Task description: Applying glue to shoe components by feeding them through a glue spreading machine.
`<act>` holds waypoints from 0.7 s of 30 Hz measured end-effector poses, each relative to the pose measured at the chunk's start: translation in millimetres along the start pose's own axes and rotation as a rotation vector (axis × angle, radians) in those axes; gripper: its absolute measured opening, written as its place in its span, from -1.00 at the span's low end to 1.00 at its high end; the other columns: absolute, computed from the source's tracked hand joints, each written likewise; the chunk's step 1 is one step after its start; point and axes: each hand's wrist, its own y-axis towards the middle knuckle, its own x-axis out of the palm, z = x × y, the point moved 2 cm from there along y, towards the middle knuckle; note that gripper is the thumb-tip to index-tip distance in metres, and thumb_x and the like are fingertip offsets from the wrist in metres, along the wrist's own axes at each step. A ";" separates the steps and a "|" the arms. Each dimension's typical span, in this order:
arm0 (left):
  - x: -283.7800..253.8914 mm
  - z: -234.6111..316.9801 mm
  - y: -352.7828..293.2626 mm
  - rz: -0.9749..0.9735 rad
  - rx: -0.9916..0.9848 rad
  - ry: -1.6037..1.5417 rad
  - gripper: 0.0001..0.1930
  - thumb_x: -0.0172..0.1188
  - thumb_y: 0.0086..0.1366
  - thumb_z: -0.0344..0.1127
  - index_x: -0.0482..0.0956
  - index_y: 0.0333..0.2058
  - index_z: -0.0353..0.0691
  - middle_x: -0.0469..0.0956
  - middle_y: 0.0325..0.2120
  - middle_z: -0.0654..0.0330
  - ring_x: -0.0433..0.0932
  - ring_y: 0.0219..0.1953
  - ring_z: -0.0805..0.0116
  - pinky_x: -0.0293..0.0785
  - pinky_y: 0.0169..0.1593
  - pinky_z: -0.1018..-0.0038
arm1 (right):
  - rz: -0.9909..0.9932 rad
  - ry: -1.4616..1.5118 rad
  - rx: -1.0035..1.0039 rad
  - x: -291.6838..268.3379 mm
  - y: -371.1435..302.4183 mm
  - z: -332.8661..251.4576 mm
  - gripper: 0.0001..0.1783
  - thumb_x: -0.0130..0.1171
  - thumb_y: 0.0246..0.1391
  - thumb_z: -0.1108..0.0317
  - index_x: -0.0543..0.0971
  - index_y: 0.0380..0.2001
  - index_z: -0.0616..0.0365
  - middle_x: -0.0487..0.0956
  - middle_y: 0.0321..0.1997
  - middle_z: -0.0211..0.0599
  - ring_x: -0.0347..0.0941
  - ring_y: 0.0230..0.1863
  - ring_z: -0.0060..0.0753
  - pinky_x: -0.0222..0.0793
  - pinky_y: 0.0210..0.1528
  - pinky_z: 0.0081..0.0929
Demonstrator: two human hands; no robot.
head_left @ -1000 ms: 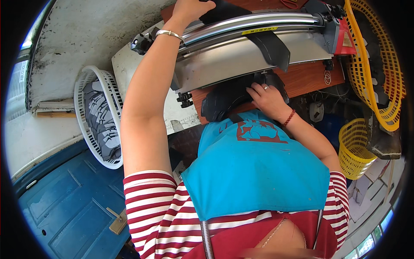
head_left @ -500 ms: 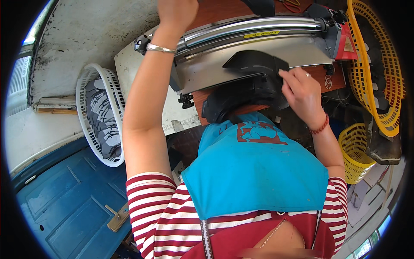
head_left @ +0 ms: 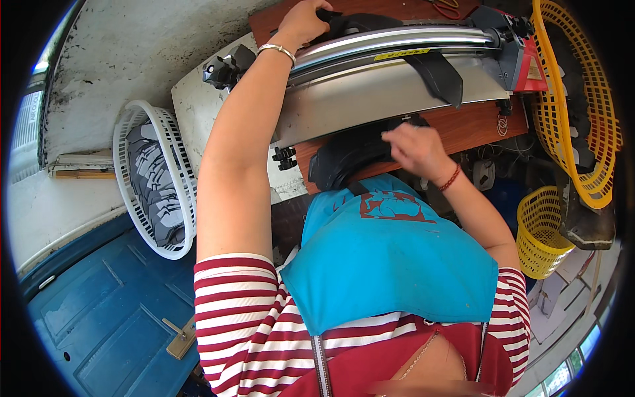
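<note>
A roller machine with long silver rollers (head_left: 397,45) and a bare metal feed plate (head_left: 357,99) stands across the table before me. One black curved flat piece (head_left: 436,76) pokes out from under the rollers onto the plate. Beyond the rollers, my left hand (head_left: 305,21) has its fingers closed on the edge of a dark piece (head_left: 360,24) lying there. On the near table edge, against my blue apron, rests a pile of black curved pieces (head_left: 347,155). My right hand (head_left: 418,151) is over this pile's right end, fingers curled together; what they pinch, if anything, is hidden.
A white basket (head_left: 186,192) of grey-black pieces stands at left, beside a blue door (head_left: 112,311). At right are a large yellow basket (head_left: 552,99) holding dark pieces and a smaller yellow basket (head_left: 539,228) below. Red-handled scissors (head_left: 447,9) lie behind the machine.
My right hand has let go of one black piece, now at the rollers, and moved left and nearer to the pile. My left hand has shifted right behind the rollers, onto a dark piece.
</note>
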 end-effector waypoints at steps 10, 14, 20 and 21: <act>-54.7 40.8 5.0 0.196 -0.309 -0.430 -0.55 0.20 0.31 -0.52 0.51 0.18 -0.17 0.62 0.03 0.09 0.67 -0.16 0.17 0.64 -0.48 0.38 | -0.246 -0.186 0.152 58.3 -31.9 2.3 -0.62 0.35 0.00 0.33 0.64 -0.06 0.12 0.55 -0.16 -0.22 0.60 -0.23 -0.16 0.55 -0.13 -0.29; -73.4 38.9 -5.3 0.206 -0.307 -0.499 -0.56 0.31 0.19 -0.41 0.63 0.08 -0.03 0.68 -0.19 0.15 0.66 -0.22 0.35 0.65 -0.34 0.40 | -0.243 -0.189 0.094 55.5 -34.6 9.5 -0.62 0.35 0.01 0.32 0.65 -0.05 0.09 0.56 -0.20 -0.25 0.60 -0.25 -0.16 0.55 -0.15 -0.29; -91.2 64.3 -29.6 0.189 -0.219 -0.475 -0.58 0.28 0.22 -0.44 0.61 0.08 -0.03 0.65 -0.25 0.22 0.63 -0.33 0.47 0.56 -0.53 0.57 | 0.120 0.006 -0.048 -18.1 45.4 -28.6 -0.69 0.39 -0.02 0.45 0.67 -0.14 0.05 0.63 -0.17 -0.29 0.62 -0.28 -0.11 0.57 -0.27 -0.30; -92.2 69.7 -33.4 0.189 -0.211 -0.473 -0.58 0.28 0.22 -0.44 0.61 0.08 -0.03 0.65 -0.25 0.22 0.63 -0.33 0.47 0.56 -0.53 0.57 | 0.233 -0.023 -0.079 -33.0 70.0 -28.9 -0.65 0.40 -0.04 0.47 0.66 -0.11 0.04 0.64 -0.11 -0.27 0.62 -0.25 -0.10 0.57 -0.26 -0.29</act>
